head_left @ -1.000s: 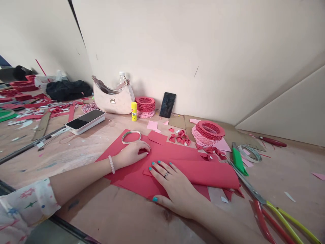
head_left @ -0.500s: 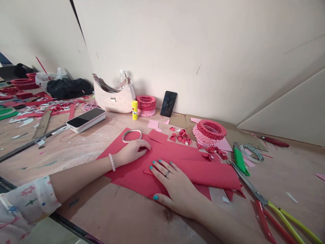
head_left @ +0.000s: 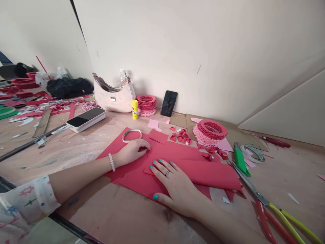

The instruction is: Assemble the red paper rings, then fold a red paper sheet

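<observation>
A large red paper sheet (head_left: pixel 127 176) lies on the table, its right part rolled or folded over (head_left: pixel 210 173). My right hand (head_left: pixel 175 184) lies flat and open on the folded part, fingers spread. My left hand (head_left: pixel 133 150) rests on the sheet farther back, fingers curled down with the tips pressing the paper. A tape ring (head_left: pixel 131 135) sits on the sheet just beyond my left hand. A smaller red paper piece (head_left: pixel 157 136) lies beside it.
Scissors with red and yellow-green handles (head_left: pixel 269 210) lie at the right, near a green cutter (head_left: pixel 240 160) and a tape roll (head_left: pixel 252 152). Red paper rings (head_left: pixel 210 131), folded red bits (head_left: pixel 181 136), a glue stick (head_left: pixel 134 109), a phone (head_left: pixel 168 103), a handbag (head_left: pixel 113 96) and a white device (head_left: pixel 85 119) stand behind.
</observation>
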The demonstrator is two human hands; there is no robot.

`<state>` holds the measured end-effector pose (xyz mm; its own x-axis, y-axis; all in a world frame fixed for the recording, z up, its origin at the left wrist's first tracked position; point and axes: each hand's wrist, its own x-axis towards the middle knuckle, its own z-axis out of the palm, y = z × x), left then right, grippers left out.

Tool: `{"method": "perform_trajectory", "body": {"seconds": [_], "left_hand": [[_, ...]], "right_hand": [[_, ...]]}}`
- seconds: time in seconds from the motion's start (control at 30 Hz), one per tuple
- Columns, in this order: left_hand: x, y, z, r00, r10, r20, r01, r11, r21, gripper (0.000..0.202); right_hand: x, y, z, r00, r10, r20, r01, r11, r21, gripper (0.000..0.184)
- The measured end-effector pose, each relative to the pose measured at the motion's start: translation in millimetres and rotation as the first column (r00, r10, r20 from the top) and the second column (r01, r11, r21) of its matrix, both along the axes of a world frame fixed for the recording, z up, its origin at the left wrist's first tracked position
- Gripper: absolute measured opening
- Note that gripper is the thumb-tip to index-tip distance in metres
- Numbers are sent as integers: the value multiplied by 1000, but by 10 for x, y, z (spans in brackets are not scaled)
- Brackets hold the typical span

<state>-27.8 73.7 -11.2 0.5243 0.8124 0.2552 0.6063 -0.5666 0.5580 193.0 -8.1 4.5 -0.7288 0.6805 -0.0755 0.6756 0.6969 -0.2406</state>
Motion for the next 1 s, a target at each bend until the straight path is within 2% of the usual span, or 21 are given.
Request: {"method": "perform_trajectory", "body": {"seconds": [0.4,0.67,0.87,1.0], "left_hand": [[0,-32,-4,999,-30,-13,30,1000,9,13],[58,-78,75,999,-6,-52,6,1000,-3,13],[60,-79,65,999,-15,-38,15,1000,3,12],[52,-76,46,999,-18,-39,18,1000,1,13]], "right_hand": [[-2,-2,15,1000,15,8,-15,1000,-20,70],[-54,-37,63,999,36,41,-37,999,20,75],[-105,-58,107,991,134,-12,-134,991,14,78],[-134,-74,100,990,138,-20,-137,990,5,77]]}}
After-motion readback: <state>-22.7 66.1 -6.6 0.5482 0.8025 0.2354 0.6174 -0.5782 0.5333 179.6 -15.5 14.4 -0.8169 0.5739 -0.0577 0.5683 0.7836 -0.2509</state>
